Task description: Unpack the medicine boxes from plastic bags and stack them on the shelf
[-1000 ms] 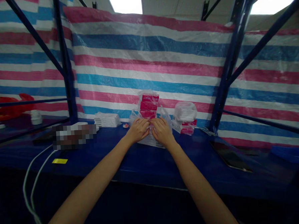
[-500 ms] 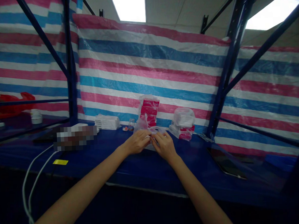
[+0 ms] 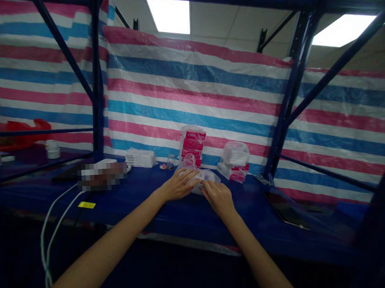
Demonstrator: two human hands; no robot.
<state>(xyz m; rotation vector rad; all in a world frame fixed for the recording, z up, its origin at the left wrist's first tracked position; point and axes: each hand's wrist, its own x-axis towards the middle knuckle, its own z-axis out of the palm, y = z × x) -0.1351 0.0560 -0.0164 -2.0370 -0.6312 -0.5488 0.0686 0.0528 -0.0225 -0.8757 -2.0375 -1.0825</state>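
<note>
A clear, crumpled plastic bag [image 3: 211, 175] lies on the blue shelf in front of me, with a small white item showing through it. My left hand [image 3: 179, 186] rests across the bag's near left side, fingers stretched out and lying flat. At the bag's near edge, my right hand [image 3: 219, 197] has its fingers bent together, pinching the plastic. Just behind stands a pink-red box [image 3: 194, 144] in clear plastic wrap. To its right sits a second wrapped bundle [image 3: 234, 159], white on top and pink-red below.
Left of the bag are a small glass jar [image 3: 170, 161] and a stack of white boxes [image 3: 140, 158]. A dark phone or tablet [image 3: 288, 212] lies at right. White cables [image 3: 50, 224] hang over the front edge at left. Blue posts [image 3: 285, 109] frame the shelf.
My left fingers have gone from a pinch to lying flat across the bag. The bag is lower and flatter, and my hands have moved slightly apart. The camera view has shifted slightly.
</note>
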